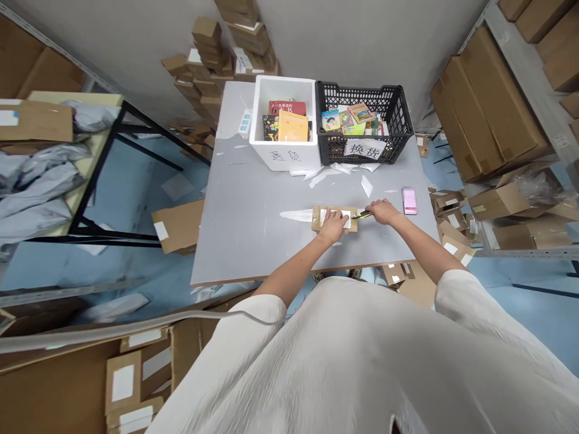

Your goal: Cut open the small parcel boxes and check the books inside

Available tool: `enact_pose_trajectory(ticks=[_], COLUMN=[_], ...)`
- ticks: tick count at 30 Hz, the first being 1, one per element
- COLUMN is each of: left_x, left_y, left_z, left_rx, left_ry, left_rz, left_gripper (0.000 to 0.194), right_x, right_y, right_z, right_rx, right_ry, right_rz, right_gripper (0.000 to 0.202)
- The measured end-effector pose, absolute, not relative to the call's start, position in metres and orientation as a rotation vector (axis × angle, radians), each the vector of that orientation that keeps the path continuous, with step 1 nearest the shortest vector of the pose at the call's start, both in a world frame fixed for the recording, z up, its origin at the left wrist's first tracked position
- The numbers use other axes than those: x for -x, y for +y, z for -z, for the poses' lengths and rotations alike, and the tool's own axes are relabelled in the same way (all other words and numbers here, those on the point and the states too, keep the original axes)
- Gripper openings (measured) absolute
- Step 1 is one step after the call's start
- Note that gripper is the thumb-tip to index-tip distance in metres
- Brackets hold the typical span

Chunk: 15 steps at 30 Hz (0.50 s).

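A small cardboard box (316, 225) with a white label lies on the grey table (253, 223). My left hand (332, 226) rests on top of it, its fingers spread over the label. To the right, my right hand (383, 212) is closed round a yellow and black utility knife (363, 214). The knife points left, and its tip is at the right part of the box; whether it touches the cardboard is too small to tell.
Behind the box stand a white foam bin (284, 155) with books and a black crate (398, 135) with booklets. A pink-screened phone (409, 201) lies at the right. Paper scraps (367, 186) lie near the crate. Cardboard boxes (493, 108) and shelving surround the table.
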State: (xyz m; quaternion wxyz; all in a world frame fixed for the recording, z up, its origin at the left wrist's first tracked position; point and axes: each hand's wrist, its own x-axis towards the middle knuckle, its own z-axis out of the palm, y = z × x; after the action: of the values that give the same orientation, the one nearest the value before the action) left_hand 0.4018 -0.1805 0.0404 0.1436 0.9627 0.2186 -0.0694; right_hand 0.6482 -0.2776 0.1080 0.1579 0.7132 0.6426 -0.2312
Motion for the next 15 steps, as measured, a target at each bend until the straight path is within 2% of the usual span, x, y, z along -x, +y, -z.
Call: enact_pose_trajectory(ticks=[5,10,15], left_x=[-0.401,-0.402,-0.407], left_y=[-0.181,-0.181,-0.178], left_z=[-0.04,-0.036,-0.034], left_rx=[-2.782,-2.733,-2.696], left_ry=[0.628,0.661,0.666], left_rz=[0.206,0.187,0.187], left_gripper=[0.039,0.04,0.037], right_x=[-0.663,-0.681,-0.683], right_y=[-0.284,-0.298,-0.316], right_z=[-0.101,-0.085,-0.061], right_rx=[-2.1,-2.176,-2.389], right_ry=[1.815,1.758,1.749], right_rz=[0.761,1.026,1.161], right_gripper=[0.048,0.048,0.041])
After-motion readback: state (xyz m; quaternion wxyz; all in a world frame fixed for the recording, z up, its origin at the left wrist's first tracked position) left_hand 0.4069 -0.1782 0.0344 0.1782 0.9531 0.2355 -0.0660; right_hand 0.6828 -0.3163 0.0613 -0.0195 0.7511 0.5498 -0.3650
